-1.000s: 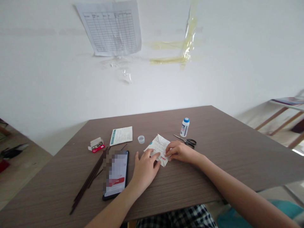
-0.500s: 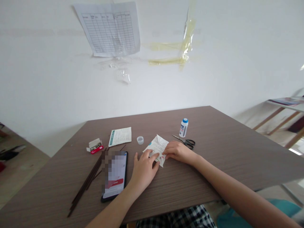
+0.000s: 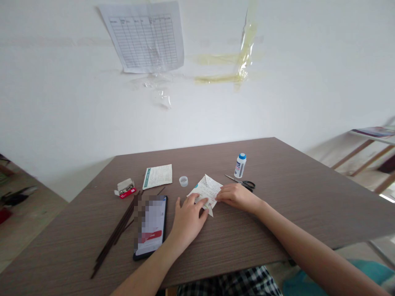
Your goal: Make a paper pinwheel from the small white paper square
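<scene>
The head-worn camera faces forward and down, close above the left hand (image 3: 188, 220) and right hand (image 3: 236, 196); the counter (image 3: 68, 250) and white wall (image 3: 61, 102) lie ahead.

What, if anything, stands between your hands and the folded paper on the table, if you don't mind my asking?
Nothing visible does. The left hand has its fingers on the lower left of the folded paper, and the right hand touches the paper's right edge with its fingertips.
</scene>
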